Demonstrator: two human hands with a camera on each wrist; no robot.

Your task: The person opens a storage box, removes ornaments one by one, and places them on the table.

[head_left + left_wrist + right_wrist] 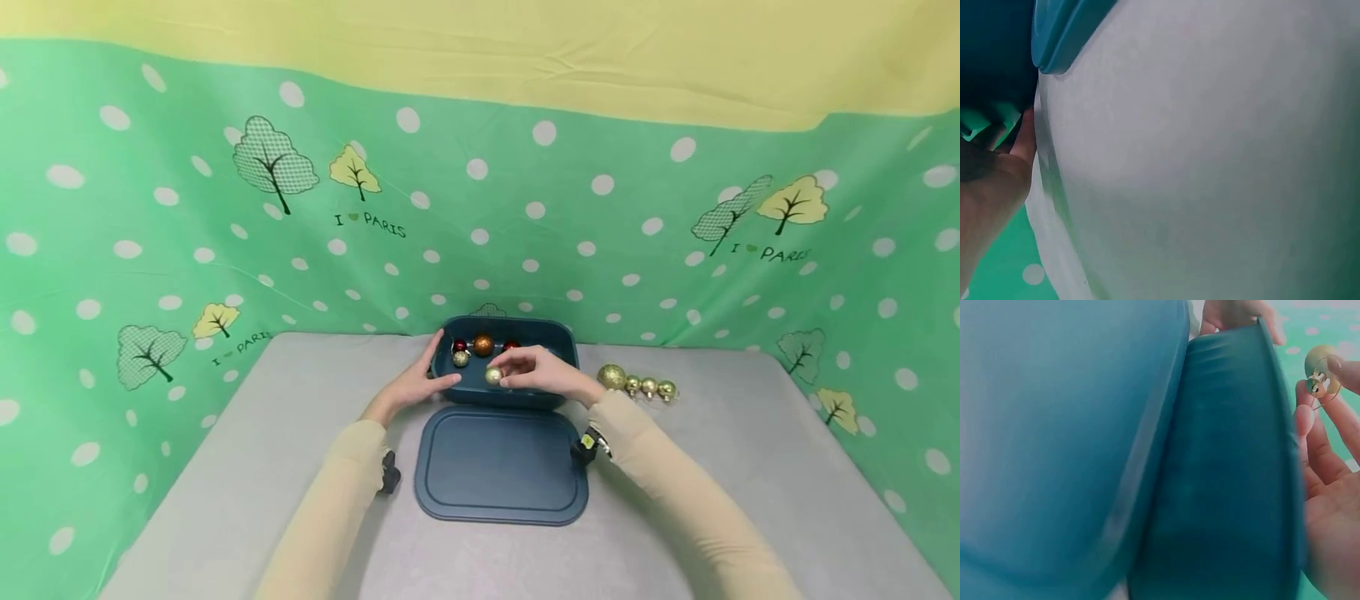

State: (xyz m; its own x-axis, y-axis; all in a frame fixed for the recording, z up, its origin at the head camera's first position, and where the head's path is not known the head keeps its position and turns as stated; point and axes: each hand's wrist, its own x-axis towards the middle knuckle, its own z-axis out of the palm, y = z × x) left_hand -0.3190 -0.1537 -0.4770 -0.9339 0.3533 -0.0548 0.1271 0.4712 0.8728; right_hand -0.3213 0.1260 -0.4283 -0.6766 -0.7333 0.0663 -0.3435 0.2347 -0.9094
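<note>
Right hand [542, 372] pinches a small gold bauble [492, 376] just over the near rim of the teal box [558, 333]. Left hand [420, 382] steadies the box's left end, fingers relaxed. Red and copper baubles [483, 344] lie inside. Lid [501, 465] lies in front, gold baubles [637, 382] wait to the right. Step in hand: loading. Next likely calls for lowering, releasing inside.

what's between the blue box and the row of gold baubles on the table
Nothing: in the head view only bare grey table separates the blue box from the gold baubles. The right hand holds another bauble over the box.
</note>
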